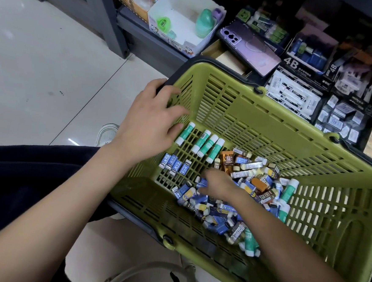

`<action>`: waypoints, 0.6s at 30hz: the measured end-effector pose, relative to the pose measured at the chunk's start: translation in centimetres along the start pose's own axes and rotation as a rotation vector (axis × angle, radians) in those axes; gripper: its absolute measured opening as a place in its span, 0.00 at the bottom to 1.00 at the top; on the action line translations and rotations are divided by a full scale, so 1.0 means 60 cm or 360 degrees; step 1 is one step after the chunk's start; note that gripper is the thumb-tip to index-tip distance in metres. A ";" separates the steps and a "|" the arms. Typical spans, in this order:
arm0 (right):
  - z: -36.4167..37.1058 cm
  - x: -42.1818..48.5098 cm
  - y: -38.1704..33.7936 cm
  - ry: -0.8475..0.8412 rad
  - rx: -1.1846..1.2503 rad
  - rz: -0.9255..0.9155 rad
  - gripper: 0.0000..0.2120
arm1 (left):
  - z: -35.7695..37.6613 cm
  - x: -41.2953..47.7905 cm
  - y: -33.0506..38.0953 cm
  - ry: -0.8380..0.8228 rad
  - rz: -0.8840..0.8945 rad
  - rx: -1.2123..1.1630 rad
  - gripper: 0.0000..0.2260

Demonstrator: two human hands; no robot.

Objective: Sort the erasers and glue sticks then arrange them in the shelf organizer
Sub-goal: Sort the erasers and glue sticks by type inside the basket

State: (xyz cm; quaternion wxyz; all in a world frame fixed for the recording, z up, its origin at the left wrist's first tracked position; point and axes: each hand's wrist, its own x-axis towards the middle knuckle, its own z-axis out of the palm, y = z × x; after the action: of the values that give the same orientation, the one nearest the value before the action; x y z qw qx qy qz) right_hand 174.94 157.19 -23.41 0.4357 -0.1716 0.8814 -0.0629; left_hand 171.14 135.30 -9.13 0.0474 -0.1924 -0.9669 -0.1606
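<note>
Inside the green basket (pixel 227 104), the far half and right end of the slotted floor lie bare. Near the left wall, four glue sticks (pixel 208 145) lie side by side. A row of blue erasers (pixel 175 164) sits just beside them, toward the near wall. A mixed eraser pile (pixel 250 180) fills the near middle, with further glue sticks at its right and near edges.

The left hand (pixel 146 125) is spread over the left wall, one fingertip just beside the leftmost stick. The right hand (pixel 217 182) is curled into the pile; whether it pinches an eraser cannot be told.

Beyond the far rim, the shelf (pixel 156 44) carries boxed 4B erasers (pixel 293 97), a phone (pixel 249 46) and a white carton (pixel 183 15).
</note>
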 end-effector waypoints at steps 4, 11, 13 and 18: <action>0.012 -0.012 0.011 0.0028 0.0179 -0.0113 0.13 | 0.000 0.001 0.000 0.0002 -0.0030 -0.0020 0.12; 0.030 0.012 -0.041 0.0326 0.0242 -0.0428 0.22 | 0.001 0.001 0.001 -0.0006 -0.0051 -0.0039 0.12; 0.029 0.023 -0.052 0.0238 0.0233 -0.0452 0.25 | 0.000 0.000 0.001 -0.0016 -0.0059 -0.0034 0.12; 0.034 0.019 -0.048 0.0010 -0.0002 -0.0472 0.23 | 0.000 0.002 0.003 -0.0019 -0.0059 -0.0020 0.12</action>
State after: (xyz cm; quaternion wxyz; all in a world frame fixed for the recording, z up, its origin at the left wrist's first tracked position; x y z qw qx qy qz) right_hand 176.63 154.19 -24.80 0.4186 -0.3000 0.8478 -0.1265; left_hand 171.11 135.47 -9.06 0.0374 -0.1756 -0.9696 -0.1662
